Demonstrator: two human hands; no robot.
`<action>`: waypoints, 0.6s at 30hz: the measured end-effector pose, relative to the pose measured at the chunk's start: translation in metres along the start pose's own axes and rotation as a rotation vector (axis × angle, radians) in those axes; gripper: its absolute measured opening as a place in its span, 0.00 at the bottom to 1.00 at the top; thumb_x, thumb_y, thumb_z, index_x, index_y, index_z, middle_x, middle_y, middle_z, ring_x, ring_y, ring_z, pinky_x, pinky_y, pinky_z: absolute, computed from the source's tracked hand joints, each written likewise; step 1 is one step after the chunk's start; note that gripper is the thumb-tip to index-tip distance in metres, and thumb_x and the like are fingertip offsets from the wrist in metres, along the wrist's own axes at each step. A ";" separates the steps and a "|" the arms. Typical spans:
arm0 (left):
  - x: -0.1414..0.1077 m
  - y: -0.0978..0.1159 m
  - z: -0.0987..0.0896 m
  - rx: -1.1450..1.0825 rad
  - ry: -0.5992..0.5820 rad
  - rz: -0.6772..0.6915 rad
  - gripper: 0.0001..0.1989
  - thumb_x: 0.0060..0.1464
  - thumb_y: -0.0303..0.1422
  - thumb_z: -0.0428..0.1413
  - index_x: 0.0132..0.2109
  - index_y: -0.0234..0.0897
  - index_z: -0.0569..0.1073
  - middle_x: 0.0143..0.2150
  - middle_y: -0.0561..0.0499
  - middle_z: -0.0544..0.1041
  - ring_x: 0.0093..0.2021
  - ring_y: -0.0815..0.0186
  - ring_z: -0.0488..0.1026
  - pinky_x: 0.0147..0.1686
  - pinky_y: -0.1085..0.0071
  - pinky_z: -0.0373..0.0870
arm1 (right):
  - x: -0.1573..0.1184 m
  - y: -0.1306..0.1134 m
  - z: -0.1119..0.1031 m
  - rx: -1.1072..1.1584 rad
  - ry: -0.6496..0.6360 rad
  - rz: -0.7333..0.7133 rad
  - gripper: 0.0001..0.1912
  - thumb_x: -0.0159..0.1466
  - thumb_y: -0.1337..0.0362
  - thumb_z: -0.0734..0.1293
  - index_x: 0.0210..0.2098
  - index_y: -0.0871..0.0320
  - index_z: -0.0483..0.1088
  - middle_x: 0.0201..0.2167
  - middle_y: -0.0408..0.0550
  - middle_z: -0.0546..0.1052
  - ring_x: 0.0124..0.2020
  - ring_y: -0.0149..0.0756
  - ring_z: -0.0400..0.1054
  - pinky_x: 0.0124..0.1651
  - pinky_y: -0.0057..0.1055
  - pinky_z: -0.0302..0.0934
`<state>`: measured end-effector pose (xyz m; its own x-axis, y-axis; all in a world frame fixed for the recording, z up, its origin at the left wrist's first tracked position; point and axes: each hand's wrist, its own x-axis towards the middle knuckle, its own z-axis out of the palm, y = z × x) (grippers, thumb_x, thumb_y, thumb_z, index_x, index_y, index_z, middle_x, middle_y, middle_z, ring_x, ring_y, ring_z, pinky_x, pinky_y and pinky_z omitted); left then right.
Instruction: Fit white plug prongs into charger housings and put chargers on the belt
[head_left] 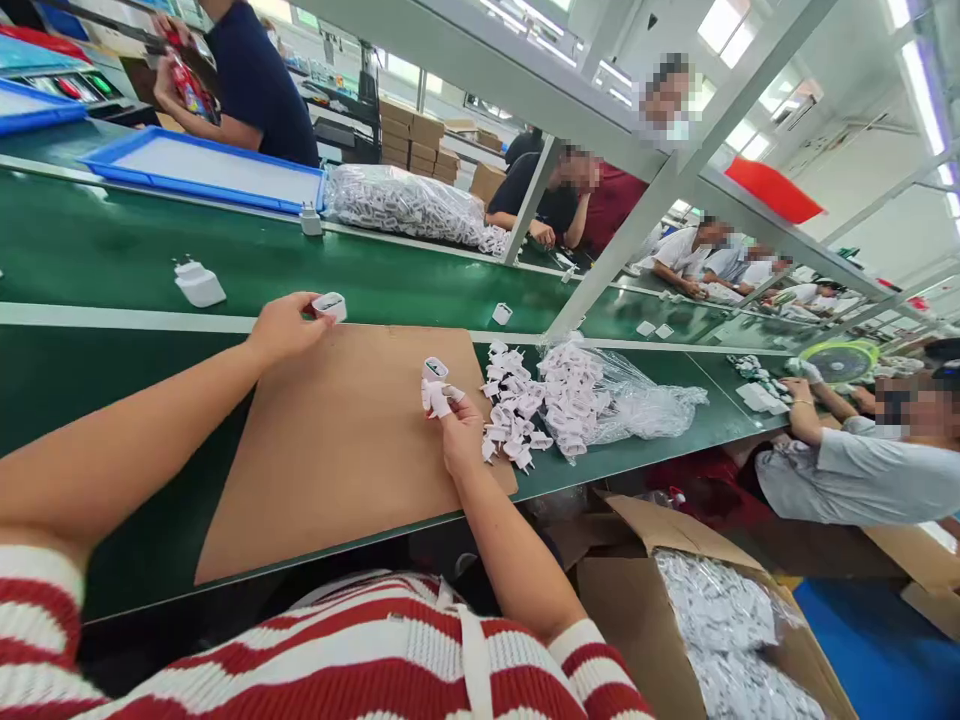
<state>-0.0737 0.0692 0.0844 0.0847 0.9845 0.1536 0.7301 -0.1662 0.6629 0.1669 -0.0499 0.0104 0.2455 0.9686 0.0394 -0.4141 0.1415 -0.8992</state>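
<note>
Between the fingertips of my left hand (289, 328) is a white charger plug (331, 307), above the far edge of a brown cardboard sheet (345, 430). My right hand (460, 430) is closed around several white charger plugs (435, 385) over the right side of the sheet. How many it holds is hard to make out. Beside that hand lies a loose pile of white plugs (514, 410), partly on the cardboard. A clear plastic bag (637, 400) with more white plugs spilling from its mouth rests to the right of the pile.
Beyond a pale rail, a green conveyor belt (420, 290) carries scattered plugs, including a white one (199, 284) at left. Blue-rimmed trays (217, 168) and a full bag (405, 205) stand behind it. A metal frame post (600, 270) rises ahead. An open carton (630, 620) sits below right. Co-workers sit around.
</note>
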 end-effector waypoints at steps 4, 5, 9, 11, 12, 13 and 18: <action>-0.059 0.002 0.021 -0.100 -0.093 0.106 0.31 0.61 0.53 0.57 0.58 0.32 0.74 0.54 0.47 0.80 0.48 0.60 0.74 0.53 0.66 0.71 | -0.002 -0.004 -0.003 0.071 -0.014 0.089 0.21 0.49 0.55 0.78 0.39 0.57 0.76 0.34 0.44 0.80 0.31 0.30 0.69 0.35 0.28 0.65; -0.076 0.002 0.026 -0.118 -0.119 0.155 0.30 0.59 0.54 0.57 0.58 0.35 0.76 0.55 0.46 0.80 0.51 0.57 0.74 0.55 0.64 0.71 | -0.004 -0.004 -0.003 0.069 -0.025 0.088 0.21 0.49 0.56 0.78 0.38 0.57 0.75 0.34 0.44 0.80 0.31 0.30 0.69 0.36 0.28 0.66; -0.123 0.004 0.047 -0.155 -0.287 0.306 0.25 0.61 0.53 0.55 0.54 0.39 0.78 0.50 0.45 0.81 0.51 0.54 0.76 0.54 0.62 0.71 | -0.010 -0.004 -0.002 -0.041 -0.059 0.019 0.22 0.50 0.56 0.77 0.42 0.57 0.73 0.35 0.44 0.79 0.31 0.29 0.70 0.34 0.27 0.66; -0.131 0.005 0.055 -0.162 -0.316 0.344 0.24 0.61 0.51 0.56 0.53 0.38 0.78 0.49 0.44 0.80 0.49 0.54 0.76 0.53 0.61 0.71 | -0.013 -0.003 -0.003 -0.151 -0.111 -0.019 0.22 0.53 0.54 0.76 0.44 0.56 0.73 0.35 0.44 0.78 0.31 0.29 0.70 0.31 0.26 0.64; -0.133 0.004 0.058 -0.170 -0.301 0.350 0.24 0.60 0.50 0.58 0.54 0.38 0.77 0.50 0.44 0.80 0.50 0.54 0.75 0.53 0.61 0.71 | -0.014 -0.003 -0.003 -0.207 -0.143 -0.032 0.22 0.54 0.53 0.76 0.44 0.56 0.73 0.34 0.43 0.78 0.30 0.29 0.69 0.29 0.25 0.64; -0.133 0.003 0.061 -0.183 -0.279 0.351 0.26 0.58 0.50 0.59 0.55 0.37 0.76 0.52 0.44 0.79 0.50 0.54 0.75 0.54 0.60 0.71 | -0.015 -0.002 -0.004 -0.257 -0.171 -0.045 0.20 0.55 0.53 0.75 0.43 0.56 0.74 0.34 0.43 0.77 0.29 0.28 0.69 0.28 0.25 0.63; -0.127 -0.005 0.068 -0.231 -0.257 0.396 0.21 0.60 0.49 0.59 0.47 0.36 0.78 0.44 0.44 0.79 0.45 0.56 0.74 0.47 0.63 0.71 | -0.020 -0.004 -0.006 -0.371 -0.191 -0.089 0.23 0.58 0.53 0.75 0.49 0.56 0.73 0.38 0.45 0.78 0.35 0.30 0.72 0.38 0.29 0.70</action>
<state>-0.0423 -0.0509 0.0115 0.5090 0.8208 0.2594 0.4426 -0.5080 0.7390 0.1692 -0.0712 0.0109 0.0853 0.9813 0.1726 -0.0466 0.1770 -0.9831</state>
